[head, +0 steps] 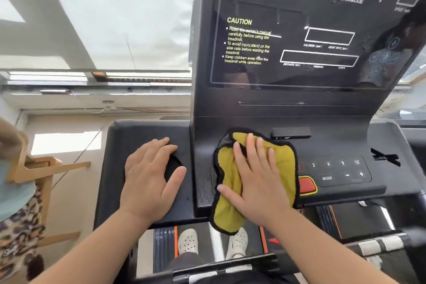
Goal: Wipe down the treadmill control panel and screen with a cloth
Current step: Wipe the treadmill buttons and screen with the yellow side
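A yellow cloth (283, 159) with a black edge lies on the left part of the treadmill's black control panel (334, 145), its lower end hanging over the front edge. My right hand (255, 177) presses flat on the cloth with straight, spread fingers. My left hand (149, 175) rests flat on the left tray of the console, beside a round cup recess, holding nothing. Above stands the dark glossy screen (299, 30) with yellow CAUTION text and white display outlines. Number keys, MODE and plus/minus keys (341, 170) lie right of the cloth.
A red stop button (307, 185) sits partly under the cloth's right edge. A small black block (291, 133) lies on the panel's upper ledge. My feet in white clogs (189, 241) stand on the belt below. A wooden rack (43, 168) and another person are at the left.
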